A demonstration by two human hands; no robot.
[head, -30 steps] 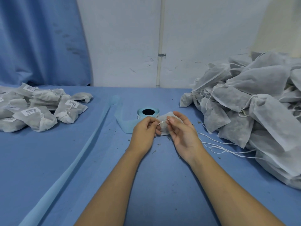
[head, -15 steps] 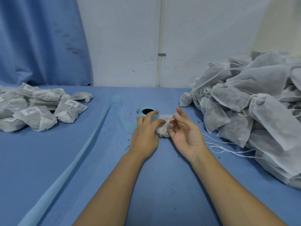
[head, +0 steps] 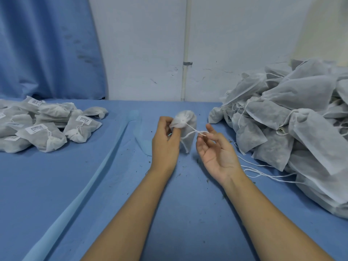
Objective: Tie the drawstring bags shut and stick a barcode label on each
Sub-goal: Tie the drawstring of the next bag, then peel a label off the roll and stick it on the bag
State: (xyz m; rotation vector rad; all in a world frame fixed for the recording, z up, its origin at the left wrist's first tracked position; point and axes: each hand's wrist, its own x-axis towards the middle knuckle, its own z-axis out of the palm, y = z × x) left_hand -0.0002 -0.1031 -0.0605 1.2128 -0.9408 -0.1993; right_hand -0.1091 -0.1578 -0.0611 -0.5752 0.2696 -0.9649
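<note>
A small white drawstring bag [head: 185,121] is lifted above the middle of the blue table, its gathered mouth turned toward me. My left hand [head: 165,142] pinches the gathered neck of the bag. A white drawstring [head: 194,131] runs from the mouth to the right, and my right hand [head: 216,149], palm up, pinches its end between thumb and fingers. The label roll is hidden behind the bag and my left hand.
A big heap of untied white bags [head: 293,117] fills the right side, with loose strings [head: 263,172] trailing onto the table. Tied, labelled bags [head: 47,127] lie piled at the left. A pale blue backing strip [head: 90,185] runs diagonally across the table [head: 56,185].
The bag has been raised off the table and its mouth cinched closed. My right hand has drawn the string out to the right, and the bag now hides the label roll.
</note>
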